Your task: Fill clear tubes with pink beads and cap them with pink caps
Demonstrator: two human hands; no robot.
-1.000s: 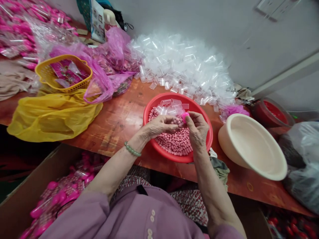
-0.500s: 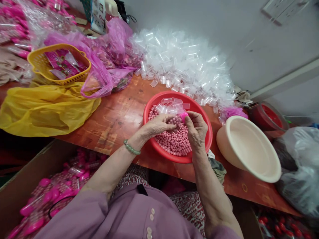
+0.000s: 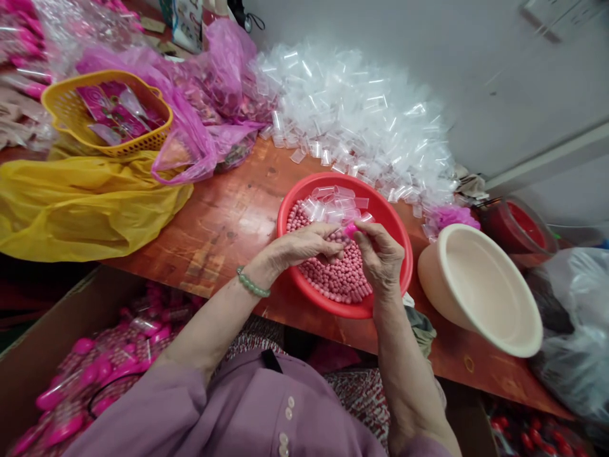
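Note:
Over a red basin (image 3: pixel 405 244), my two hands meet at a small clear tube of pink beads (image 3: pixel 339 237) with a bright pink piece (image 3: pixel 351 229), like a cap, at its right end. My left hand (image 3: pixel 304 244) is closed around the tube, its fingers partly covering it. The fingertips of my right hand (image 3: pixel 383 259) pinch the bright pink piece. Whether it is fully seated on the tube cannot be seen. Below my hands, loose pink beads (image 3: pixel 340 279) lie in the basin. Clear plastic tubes (image 3: pixel 328 204) rest on them at the far side.
A large heap of clear tubes (image 3: pixel 352 108) lies against the wall. A cream basin (image 3: pixel 490 298) stands at right. At left are a yellow basket (image 3: pixel 107 149), a yellow bag (image 3: pixel 90 206) and a pink bag (image 3: pixel 190 155). Below the table, a box holds pink filled tubes (image 3: pixel 114 362).
The pink piece and the bead tube sit slightly lower in the basin, with my right fingers bent more over the piece. The whole view has shifted a little.

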